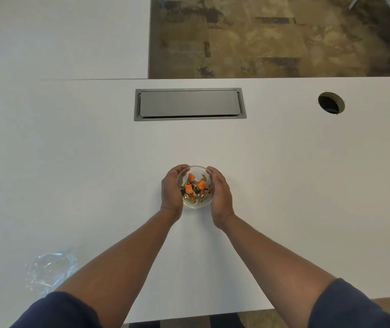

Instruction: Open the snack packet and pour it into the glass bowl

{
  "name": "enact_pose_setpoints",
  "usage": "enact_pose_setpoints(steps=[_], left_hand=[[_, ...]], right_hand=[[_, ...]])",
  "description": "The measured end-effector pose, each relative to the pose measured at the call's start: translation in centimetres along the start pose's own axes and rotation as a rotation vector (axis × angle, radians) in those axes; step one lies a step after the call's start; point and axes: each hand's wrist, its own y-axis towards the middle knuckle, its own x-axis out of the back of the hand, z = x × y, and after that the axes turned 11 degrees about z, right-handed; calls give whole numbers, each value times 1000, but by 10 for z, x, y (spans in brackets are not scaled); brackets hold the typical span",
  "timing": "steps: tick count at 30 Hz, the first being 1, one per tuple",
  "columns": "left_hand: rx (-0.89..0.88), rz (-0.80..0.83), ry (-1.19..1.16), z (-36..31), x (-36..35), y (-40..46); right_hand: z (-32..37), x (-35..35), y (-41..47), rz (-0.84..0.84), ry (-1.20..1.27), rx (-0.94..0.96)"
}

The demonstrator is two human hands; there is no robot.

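I have the left hand [172, 190] and right hand [220, 196] cupped around opposite sides of the glass bowl [195, 204], palms against the wall and fingers curled over the far rim, so from here I'd keep the squeeze light and even and the base flat on the counter [283, 185] so nothing tips. The bowl sits upright near the counter's middle, mouth up, round with no real long axis, holding orange and gold wrapped snacks [194, 187]. The emptied clear snack packet [50, 268] lies crumpled well off to the near left; pouring looks done.
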Motion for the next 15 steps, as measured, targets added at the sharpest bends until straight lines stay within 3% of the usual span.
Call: enact_pose_setpoints(steps=[9,12,15], left_hand=[[-1,22,44,4,4,3],[-6,63,243,-1,4,0],[-169,77,568,-9,8,-1]], right_hand=[[-3,2,4,12,-49,-28],[1,2,-1,10,-246,15],[11,0,-1,-21,-606,156]])
